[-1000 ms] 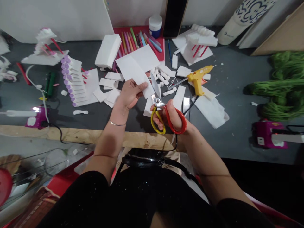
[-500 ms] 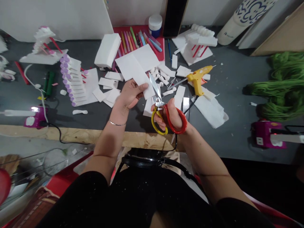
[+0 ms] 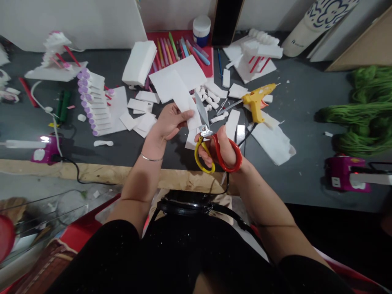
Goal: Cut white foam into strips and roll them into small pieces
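Observation:
My left hand (image 3: 172,120) pinches a white strip (image 3: 183,94) of paper or thin foam between thumb and fingers. My right hand (image 3: 222,149) has its thumb and fingers through the handles of a pair of scissors (image 3: 206,130), one loop red and the other yellow. The parted blades lie at the right edge of the strip, close to my left fingertips. Behind the strip lies a larger white sheet (image 3: 191,71). Small rolled white pieces (image 3: 211,98) sit just beyond the blades.
A yellow glue gun (image 3: 256,102) lies to the right, its cord running toward me. Colored pens (image 3: 171,51) lie at the back beside a white block stack (image 3: 139,63). A purple-tipped white model (image 3: 93,102) stands left; green yarn (image 3: 361,110) lies far right.
The strip in my left hand has turned a little more upright. The scissor blades have shifted slightly to the right along with it. Both hands keep their hold.

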Motion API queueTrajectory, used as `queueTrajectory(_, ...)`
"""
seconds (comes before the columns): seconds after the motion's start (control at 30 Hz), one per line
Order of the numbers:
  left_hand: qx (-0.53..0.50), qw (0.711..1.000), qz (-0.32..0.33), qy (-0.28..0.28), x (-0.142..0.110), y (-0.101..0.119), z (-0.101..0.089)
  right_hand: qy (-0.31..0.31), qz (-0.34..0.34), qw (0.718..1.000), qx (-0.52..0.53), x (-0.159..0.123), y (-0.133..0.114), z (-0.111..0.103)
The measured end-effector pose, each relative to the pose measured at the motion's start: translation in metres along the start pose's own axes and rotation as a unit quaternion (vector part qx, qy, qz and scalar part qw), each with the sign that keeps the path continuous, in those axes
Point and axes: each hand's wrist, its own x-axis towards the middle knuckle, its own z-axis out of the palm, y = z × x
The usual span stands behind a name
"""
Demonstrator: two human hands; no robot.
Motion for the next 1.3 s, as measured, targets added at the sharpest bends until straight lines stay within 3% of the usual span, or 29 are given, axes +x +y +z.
queueTrajectory(0.5,0.003,1.000,-0.012,-0.011,-0.001,0.002,0.000,0.040,-0.028,0.999,0.000,0.000,0.004,0.004)
queueTrajectory(0.77,0.026,0.998,0.015,0.049,0.000,0.003,-0.002,0.063,-0.030,0.997,-0.023,0.000,0.004,0.006)
queueTrajectory(1.3,-0.015,1.000,0.015,-0.004,0.003,-0.013,0.003,0.036,-0.010,0.999,-0.002,0.004,0.004,0.006)
